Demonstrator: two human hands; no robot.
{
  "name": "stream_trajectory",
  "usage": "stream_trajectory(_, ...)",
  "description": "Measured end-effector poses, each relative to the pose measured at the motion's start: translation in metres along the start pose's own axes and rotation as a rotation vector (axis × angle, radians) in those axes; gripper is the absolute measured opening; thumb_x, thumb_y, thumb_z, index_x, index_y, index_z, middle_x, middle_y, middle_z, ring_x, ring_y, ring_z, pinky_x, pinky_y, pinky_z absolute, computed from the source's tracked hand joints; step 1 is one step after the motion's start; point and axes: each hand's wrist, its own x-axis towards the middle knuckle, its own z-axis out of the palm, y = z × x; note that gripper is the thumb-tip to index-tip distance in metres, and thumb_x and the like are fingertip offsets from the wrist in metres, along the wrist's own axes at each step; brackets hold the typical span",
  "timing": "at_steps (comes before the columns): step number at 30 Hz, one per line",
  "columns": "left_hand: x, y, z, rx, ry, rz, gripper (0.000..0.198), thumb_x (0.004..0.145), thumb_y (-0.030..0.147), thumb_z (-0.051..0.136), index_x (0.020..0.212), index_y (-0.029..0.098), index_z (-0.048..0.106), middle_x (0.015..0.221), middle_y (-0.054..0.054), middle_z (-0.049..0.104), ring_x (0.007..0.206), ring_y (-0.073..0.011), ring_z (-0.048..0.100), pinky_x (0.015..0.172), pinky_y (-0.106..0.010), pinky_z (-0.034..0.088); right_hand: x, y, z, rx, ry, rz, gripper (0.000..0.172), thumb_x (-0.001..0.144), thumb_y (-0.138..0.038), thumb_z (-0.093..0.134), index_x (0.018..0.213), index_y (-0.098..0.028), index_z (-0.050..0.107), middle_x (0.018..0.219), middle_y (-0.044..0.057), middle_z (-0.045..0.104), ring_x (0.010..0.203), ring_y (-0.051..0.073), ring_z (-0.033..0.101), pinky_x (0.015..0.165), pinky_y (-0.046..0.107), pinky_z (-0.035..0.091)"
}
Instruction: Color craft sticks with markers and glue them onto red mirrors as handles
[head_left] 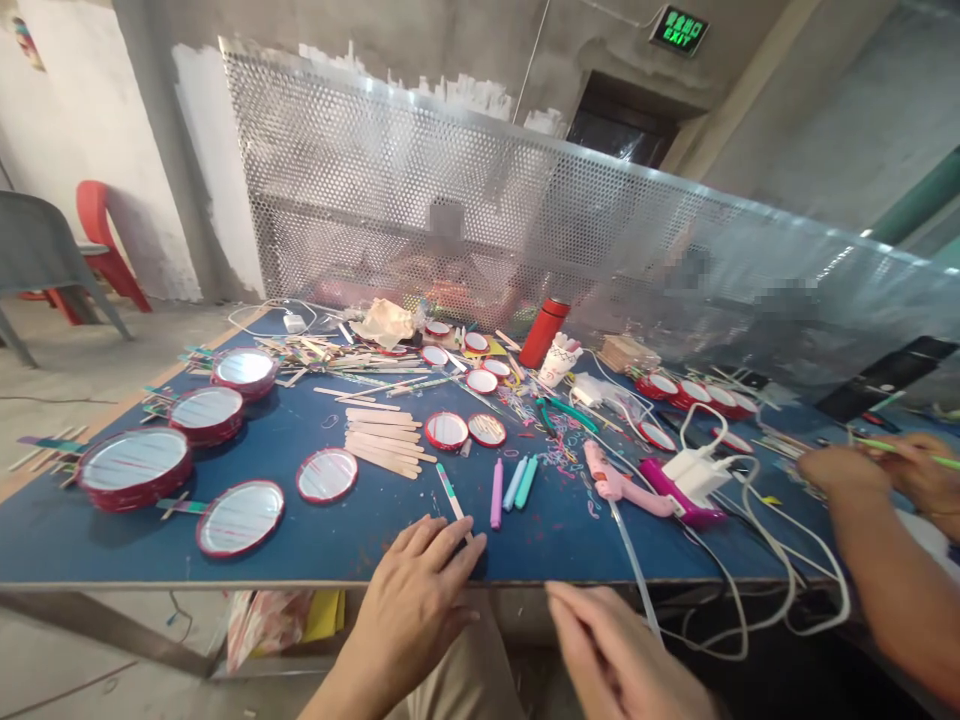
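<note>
My left hand (416, 600) rests at the near edge of the blue table (315, 540), fingers stretched out, and its fingertips touch a coloured craft stick (452, 492). My right hand (615, 650) hovers just below the table's edge, fingers together and extended, holding nothing that I can see. A pile of plain wooden sticks (384, 440) lies ahead of my left hand. Red-rimmed round lids (326, 474) lie beside the pile. Purple, blue and green markers (512, 485) lie just beyond my hands.
Red drum-like tins (135, 468) line the table's left side. A pink glue gun (622, 485), white charger and cables (697, 470) lie at right. Another person's hands (892, 475) work at the far right with a green stick. A perforated metal screen (480, 200) backs the table.
</note>
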Motion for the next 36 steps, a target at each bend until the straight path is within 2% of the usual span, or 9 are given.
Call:
stream_trajectory(3,0.004,0.002,0.0,0.014,-0.067,0.003,0.07,0.079,0.025,0.086,0.144,0.025,0.06,0.148,-0.01,0.062,0.129,-0.0356,0.062,0.111,-0.055,0.052,-0.01,0.037,-0.04,-0.146,0.006,0.091,0.034,0.105,-0.045,0.046,0.097,-0.028,0.074,0.082,0.001,0.08,0.064,0.016,0.077,0.058,0.02,0.057)
stream_trajectory(5,0.005,0.001,0.004,0.014,-0.074,0.001,0.068,0.079,0.023,0.086,0.143,0.026,0.061,0.147,-0.01,0.063,0.13,-0.0347,0.062,0.112,-0.054,0.05,-0.013,0.069,-0.052,-0.283,0.039,0.221,0.049,0.104,-0.058,0.039,0.091,-0.028,0.075,0.08,0.002,0.08,0.063,0.019,0.076,0.054,0.025,0.056)
stream_trajectory(8,0.004,-0.004,0.011,0.016,-0.042,0.011,0.065,0.078,0.022,0.086,0.14,0.025,0.064,0.144,-0.009,0.066,0.129,-0.0343,0.063,0.111,-0.053,0.051,-0.01,0.122,-0.049,-0.442,-0.028,0.365,0.052,0.102,-0.057,0.034,0.087,-0.027,0.075,0.081,0.005,0.08,0.065,0.024,0.076,0.054,0.031,0.053)
stream_trajectory(14,-0.003,-0.027,0.029,0.043,0.179,0.125,0.05,0.08,0.021,0.081,0.129,0.026,0.071,0.133,-0.006,0.073,0.119,-0.0319,0.07,0.103,-0.044,0.058,0.016,0.197,-0.025,-0.51,-0.289,0.299,0.027,0.094,-0.024,0.046,0.094,-0.018,0.073,0.096,0.011,0.079,0.091,0.025,0.075,0.081,0.033,0.054)
stream_trajectory(18,-0.003,-0.034,0.033,0.038,0.268,0.201,0.037,0.086,0.022,0.074,0.123,0.024,0.072,0.127,-0.007,0.077,0.112,-0.0288,0.074,0.101,-0.04,0.06,0.021,0.215,-0.004,-0.521,-0.421,0.282,0.024,0.085,-0.013,0.057,0.104,-0.018,0.071,0.103,0.011,0.078,0.097,0.024,0.072,0.081,0.031,0.051)
stream_trajectory(24,-0.006,-0.016,0.024,-0.021,0.112,0.068,0.041,0.085,0.017,0.078,0.124,0.024,0.07,0.129,-0.008,0.075,0.12,-0.0286,0.07,0.11,-0.045,0.054,0.012,0.238,0.018,-0.443,-0.563,0.328,0.031,0.074,-0.002,0.05,0.087,-0.02,0.072,0.091,0.011,0.077,0.088,0.027,0.073,0.067,0.032,0.046)
stream_trajectory(28,-0.006,-0.011,0.022,-0.067,0.106,0.039,0.037,0.087,0.018,0.078,0.122,0.022,0.068,0.128,-0.008,0.076,0.12,-0.0271,0.07,0.111,-0.044,0.053,0.013,0.254,0.021,-0.395,-0.622,0.351,0.024,0.072,-0.005,0.054,0.083,-0.019,0.07,0.086,0.01,0.076,0.086,0.029,0.074,0.067,0.032,0.047)
stream_trajectory(31,-0.007,-0.012,0.025,-0.076,0.181,0.039,0.025,0.091,0.02,0.074,0.115,0.021,0.069,0.123,-0.008,0.077,0.114,-0.0237,0.072,0.112,-0.041,0.052,0.014,0.254,0.021,-0.39,-0.613,0.394,0.022,0.072,-0.006,0.055,0.085,-0.018,0.068,0.083,0.01,0.076,0.084,0.028,0.074,0.071,0.032,0.048)
stream_trajectory(36,-0.005,-0.014,0.031,-0.042,0.267,0.073,0.018,0.094,0.019,0.071,0.111,0.02,0.068,0.115,-0.006,0.078,0.107,-0.0225,0.073,0.107,-0.04,0.056,0.008,0.242,0.021,-0.387,-0.477,0.495,0.04,0.073,-0.015,0.055,0.111,-0.016,0.068,0.096,0.013,0.077,0.086,0.028,0.075,0.07,0.031,0.05)
